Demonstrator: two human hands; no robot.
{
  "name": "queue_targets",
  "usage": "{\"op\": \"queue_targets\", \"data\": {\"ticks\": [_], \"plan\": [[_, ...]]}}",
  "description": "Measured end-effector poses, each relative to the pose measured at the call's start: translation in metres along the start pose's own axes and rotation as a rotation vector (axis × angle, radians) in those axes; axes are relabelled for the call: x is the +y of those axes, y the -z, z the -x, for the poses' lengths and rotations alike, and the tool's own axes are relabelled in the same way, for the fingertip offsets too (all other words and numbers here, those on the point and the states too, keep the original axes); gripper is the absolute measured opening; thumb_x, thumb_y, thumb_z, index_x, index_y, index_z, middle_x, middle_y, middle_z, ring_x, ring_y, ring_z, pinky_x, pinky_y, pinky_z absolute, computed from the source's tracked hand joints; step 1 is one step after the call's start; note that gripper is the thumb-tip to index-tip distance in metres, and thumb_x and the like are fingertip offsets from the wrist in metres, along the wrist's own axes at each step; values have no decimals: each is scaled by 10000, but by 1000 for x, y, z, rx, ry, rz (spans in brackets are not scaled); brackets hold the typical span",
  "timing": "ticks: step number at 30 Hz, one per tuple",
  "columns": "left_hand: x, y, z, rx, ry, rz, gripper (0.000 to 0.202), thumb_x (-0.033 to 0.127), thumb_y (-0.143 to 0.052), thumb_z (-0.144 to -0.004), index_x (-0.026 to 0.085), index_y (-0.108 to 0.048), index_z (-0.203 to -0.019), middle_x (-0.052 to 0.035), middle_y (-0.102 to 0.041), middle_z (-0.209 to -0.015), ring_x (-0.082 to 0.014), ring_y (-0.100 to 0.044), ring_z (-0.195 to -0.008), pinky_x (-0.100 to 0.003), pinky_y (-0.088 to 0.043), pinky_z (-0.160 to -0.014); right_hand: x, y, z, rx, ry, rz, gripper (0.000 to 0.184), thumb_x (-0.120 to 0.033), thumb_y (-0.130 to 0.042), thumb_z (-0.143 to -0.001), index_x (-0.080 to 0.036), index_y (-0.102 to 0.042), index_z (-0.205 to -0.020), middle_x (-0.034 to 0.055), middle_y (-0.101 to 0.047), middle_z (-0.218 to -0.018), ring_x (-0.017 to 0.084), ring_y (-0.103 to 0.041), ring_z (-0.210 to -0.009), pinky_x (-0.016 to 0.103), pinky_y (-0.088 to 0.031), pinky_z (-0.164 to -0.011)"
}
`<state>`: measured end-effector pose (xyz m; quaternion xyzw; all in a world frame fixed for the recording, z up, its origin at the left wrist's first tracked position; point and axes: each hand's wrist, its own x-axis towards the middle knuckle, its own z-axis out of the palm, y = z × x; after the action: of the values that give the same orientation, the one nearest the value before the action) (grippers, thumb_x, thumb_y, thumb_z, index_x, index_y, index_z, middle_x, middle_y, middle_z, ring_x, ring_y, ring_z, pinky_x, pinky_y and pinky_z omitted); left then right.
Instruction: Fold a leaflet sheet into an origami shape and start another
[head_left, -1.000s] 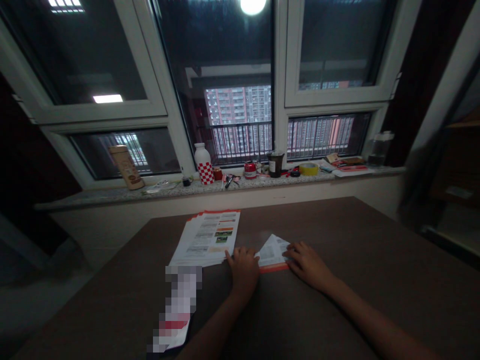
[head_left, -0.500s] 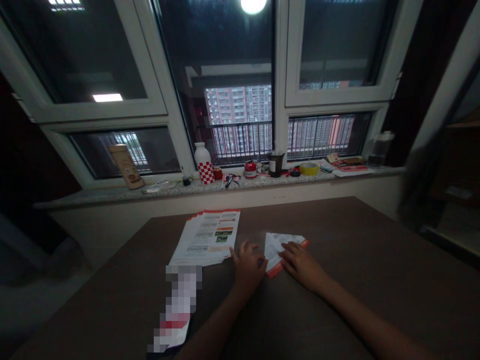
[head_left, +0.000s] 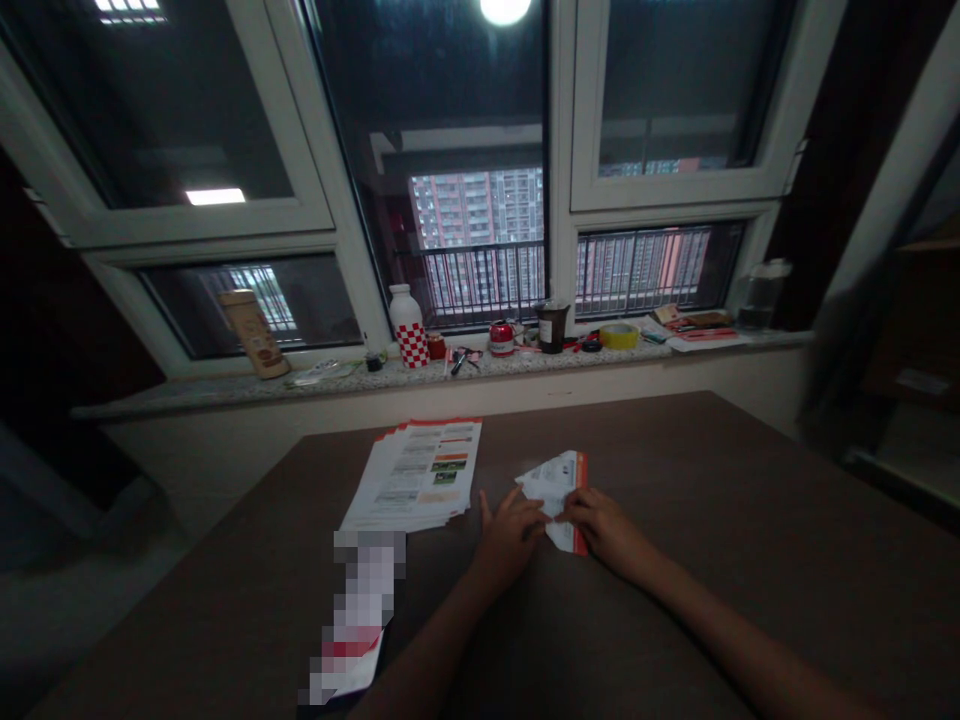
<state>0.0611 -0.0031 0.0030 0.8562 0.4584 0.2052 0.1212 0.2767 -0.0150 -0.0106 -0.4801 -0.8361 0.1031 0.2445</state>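
Observation:
A folded sheet of paper (head_left: 553, 478), white with printing and an orange-red strip along its right edge, lies on the brown table between my hands. My left hand (head_left: 511, 535) rests at its lower left, fingers stretched over the paper and thumb apart. From the right, my right hand (head_left: 606, 532) has its fingers drawn together on the paper's lower part, close to my left fingertips. Both hands cover some of the folds. Left of them lies a stack of printed sheets (head_left: 416, 480) with orange-red top edges.
Nearer me on the left is a pixelated pale item (head_left: 356, 625). The table (head_left: 750, 540) reaches toward a stone windowsill (head_left: 330, 385). On the sill stand a red-checked white bottle (head_left: 409, 328), a tan bottle (head_left: 251, 333), a dark cup (head_left: 552, 328) and a yellow tape roll (head_left: 619, 336).
The folded paper has been turned on the table, so its orange-red strip now runs upright along the right side. My left hand has shifted slightly right and down, with its fingers stretched further.

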Motion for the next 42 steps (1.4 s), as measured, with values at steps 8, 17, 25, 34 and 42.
{"op": "queue_targets", "data": {"ticks": [8, 17, 25, 34, 42], "plan": [[4, 3, -1, 22, -19, -30, 109, 379, -612, -865, 307, -677, -917, 12, -663, -1084, -230, -439, -1263, -644, 80, -1089, 4, -3, 4, 96, 33, -116, 402, -113, -455, -845, -245, -591, -1199, 76, -619, -1212, 219, -530, -1142, 427, -374, -1013], [7, -7, 0, 44, -59, -16, 66, 308, -605, -873, 269, -650, -903, -8, -639, -1080, -243, -476, -1217, -649, 16, -1099, 0, 11, 4, -6, 24, -275, 302, -61, -516, -714, -239, -706, -868, 37, -666, -1090, 204, -592, -1050, 354, -417, -961], [10, -11, -3, 85, -61, -5, 77, 325, -621, -857, 266, -669, -865, -10, -636, -1001, -211, -532, -1071, -589, 19, -1125, 0, 10, 5, -5, -30, -308, 87, -254, -591, -833, -228, -673, -822, 50, -649, -1111, 215, -574, -1061, 377, -386, -982], [6, -13, -10, 83, 6, 36, 132, 339, -600, -850, 264, -693, -794, -13, -650, -896, -222, -530, -1037, -589, -74, -1108, 3, -5, 0, 81, -137, -239, 67, -247, -594, -821, -212, -642, -793, 56, -601, -1011, 214, -541, -986, 332, -412, -869], [10, -13, -11, 100, 42, 89, 81, 282, -624, -811, 252, -690, -775, -23, -674, -972, -235, -526, -1098, -596, -46, -1107, 2, -11, -2, 107, -174, -213, 76, -220, -591, -801, -205, -646, -752, 52, -586, -986, 205, -522, -969, 312, -406, -846]]}}
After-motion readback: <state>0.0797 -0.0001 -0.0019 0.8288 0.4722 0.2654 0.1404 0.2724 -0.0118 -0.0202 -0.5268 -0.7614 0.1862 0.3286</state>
